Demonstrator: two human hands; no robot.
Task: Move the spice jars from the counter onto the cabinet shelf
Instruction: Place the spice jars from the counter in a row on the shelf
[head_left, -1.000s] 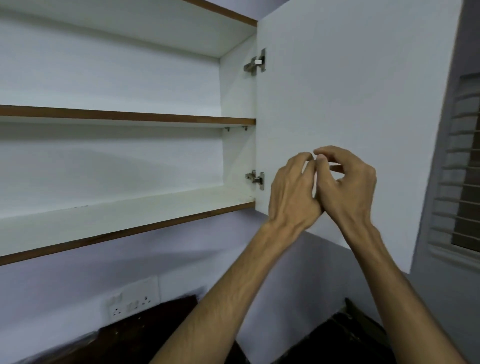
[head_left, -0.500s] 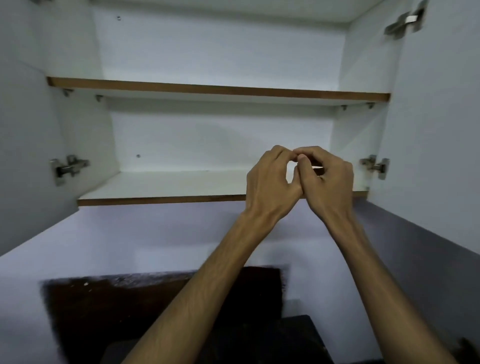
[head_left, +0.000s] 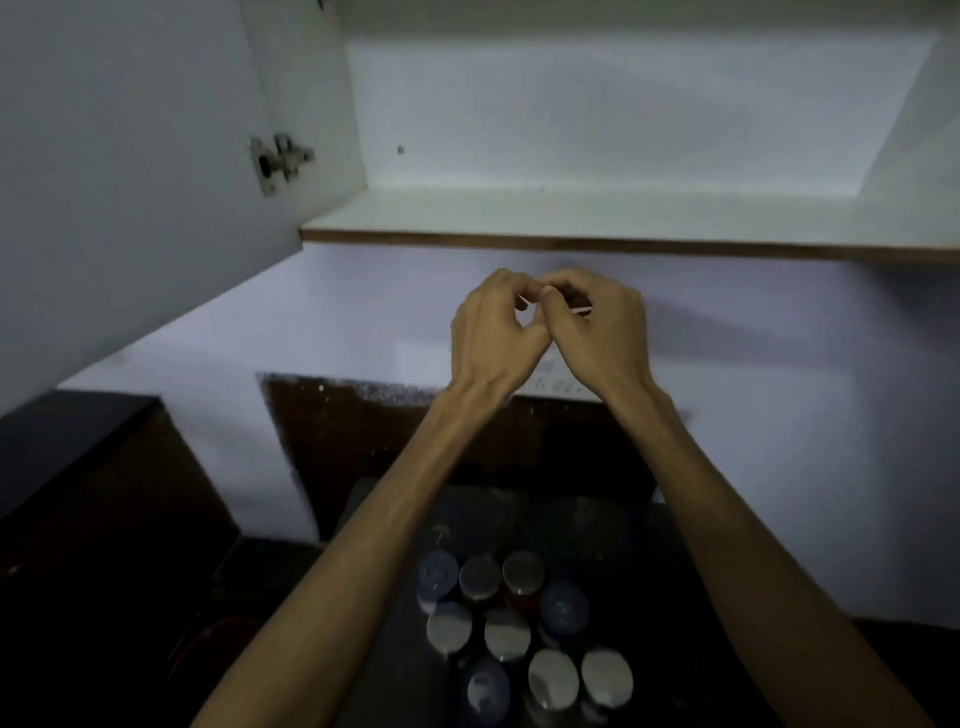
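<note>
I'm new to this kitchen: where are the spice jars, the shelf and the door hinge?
spice jars (head_left: 506, 634): head view, a middle jar's lid.
cabinet shelf (head_left: 571, 210): head view, bare top.
door hinge (head_left: 278, 162): head view, metal body.

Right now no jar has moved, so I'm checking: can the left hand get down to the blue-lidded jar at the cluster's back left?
Probably yes: the left hand holds no jar, and nothing covers the blue-lidded jar.

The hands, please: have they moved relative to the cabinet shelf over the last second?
Yes. The hands, fingers touching, are now lower: they sit below the front edge of the cabinet shelf, against the wall; earlier they were above it.
</note>
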